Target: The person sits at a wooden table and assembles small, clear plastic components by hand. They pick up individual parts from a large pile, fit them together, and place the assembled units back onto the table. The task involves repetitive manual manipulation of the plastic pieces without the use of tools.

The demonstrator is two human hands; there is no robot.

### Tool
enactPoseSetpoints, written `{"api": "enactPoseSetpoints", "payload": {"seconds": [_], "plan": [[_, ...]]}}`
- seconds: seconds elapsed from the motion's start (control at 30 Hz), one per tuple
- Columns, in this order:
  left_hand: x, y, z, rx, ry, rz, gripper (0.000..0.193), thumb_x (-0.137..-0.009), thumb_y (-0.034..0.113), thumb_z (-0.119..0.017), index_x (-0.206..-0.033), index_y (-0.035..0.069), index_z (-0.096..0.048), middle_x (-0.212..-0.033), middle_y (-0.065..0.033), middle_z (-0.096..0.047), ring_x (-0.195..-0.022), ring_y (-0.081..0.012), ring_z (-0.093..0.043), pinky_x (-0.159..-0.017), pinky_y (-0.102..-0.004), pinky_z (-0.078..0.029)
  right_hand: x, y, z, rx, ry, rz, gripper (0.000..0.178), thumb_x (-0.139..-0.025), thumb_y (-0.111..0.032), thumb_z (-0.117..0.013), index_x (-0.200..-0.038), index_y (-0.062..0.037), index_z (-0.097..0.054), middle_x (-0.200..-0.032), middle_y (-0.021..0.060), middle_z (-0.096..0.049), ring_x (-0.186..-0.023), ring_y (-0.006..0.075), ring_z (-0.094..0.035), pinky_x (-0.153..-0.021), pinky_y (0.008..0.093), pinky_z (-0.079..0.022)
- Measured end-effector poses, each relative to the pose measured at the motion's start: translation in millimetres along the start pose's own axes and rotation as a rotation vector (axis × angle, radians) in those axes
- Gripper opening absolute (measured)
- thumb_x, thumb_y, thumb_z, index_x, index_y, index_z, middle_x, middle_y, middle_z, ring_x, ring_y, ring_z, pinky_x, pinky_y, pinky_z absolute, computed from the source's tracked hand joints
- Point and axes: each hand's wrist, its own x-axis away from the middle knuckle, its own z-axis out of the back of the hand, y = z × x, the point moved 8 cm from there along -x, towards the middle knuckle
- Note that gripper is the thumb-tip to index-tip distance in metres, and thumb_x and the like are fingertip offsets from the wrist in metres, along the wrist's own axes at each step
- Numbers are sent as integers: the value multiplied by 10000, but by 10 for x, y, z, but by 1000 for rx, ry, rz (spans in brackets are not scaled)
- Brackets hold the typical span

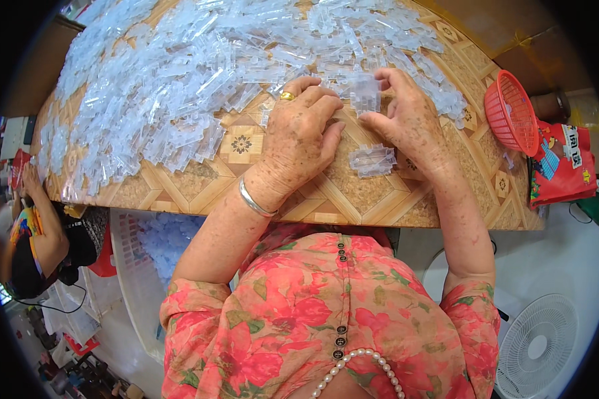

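In my right hand (409, 113), a clear plastic piece (364, 93) is pinched upright between thumb and fingertips. Just left of it, my left hand (303, 130) hovers palm down over the tabletop, fingers bent and thumb apart, with nothing visible in its grasp. Its fingertips come close to the held piece, and the space under the palm is hidden. Another clear moulded piece (373, 161) lies on the table between my wrists. Beyond both hands spreads a big heap of similar clear, bluish plastic pieces (199, 80).
The table (326, 199) has a wood-patterned top with a curved front edge. At the right stand a red plastic basket (511, 113) and a red printed bag (562, 163). Below are a white crate (130, 266) of bluish pieces and a fan (538, 342). Another person's arm (43, 213) reaches in at left.
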Motion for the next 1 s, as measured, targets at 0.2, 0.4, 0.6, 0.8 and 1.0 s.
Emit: {"api": "enactPoseSetpoints", "payload": {"seconds": [0.2, 0.4, 0.6, 0.8, 1.0], "plan": [[12, 6, -41, 39, -16, -39, 259, -743, 41, -791, -979, 34, -686, -1053, -125, -720, -1120, -403, -637, -961, -457, -534, 284, 419, 120, -268, 27, -267, 349, -819, -111, -813, -1087, -32, -605, -915, 85, -693, -665, 162, -678, -663, 316, -557], [-3, 251, -86, 189, -174, -158, 398, -717, 197, -863, -1030, 14, -700, -1072, -136, -709, -1150, -424, -630, -962, -469, -534, 764, 519, 490, -74, 236, -200, 306, -819, -31, -786, -1058, -48, -595, -970, 83, -669, -745, 173, -681, -667, 315, -562], [44, 320, -189, 199, -285, -170, 556, -670, 315, -911, -1086, 18, -693, -1148, -124, -686, -1212, -420, -592, -998, -477, -511, 1115, 388, 468, 10, 124, -110, 345, -782, 43, -740, -1072, -42, -573, -1148, 111, -636, -908, 241, -692, -771, 338, -579], [55, 333, -228, 168, -355, -163, 581, -660, 309, -918, -1111, 34, -678, -1216, -113, -658, -1264, -419, -552, -1027, -496, -481, 1180, 306, 467, -23, -27, -108, 531, -754, -39, -790, -1247, -48, -591, -1356, 158, -571, -1099, 308, -674, -920, 401, -558], [60, 314, -245, 151, -365, -152, 557, -640, 264, -917, -1084, 35, -669, -1235, -117, -648, -1267, -429, -547, -1023, -504, -482, 1058, 221, 477, 70, -41, -55, 766, -725, -147, -820, -1429, -65, -527, -1404, 171, -544, -1262, 360, -576, -1045, 442, -491]]}}
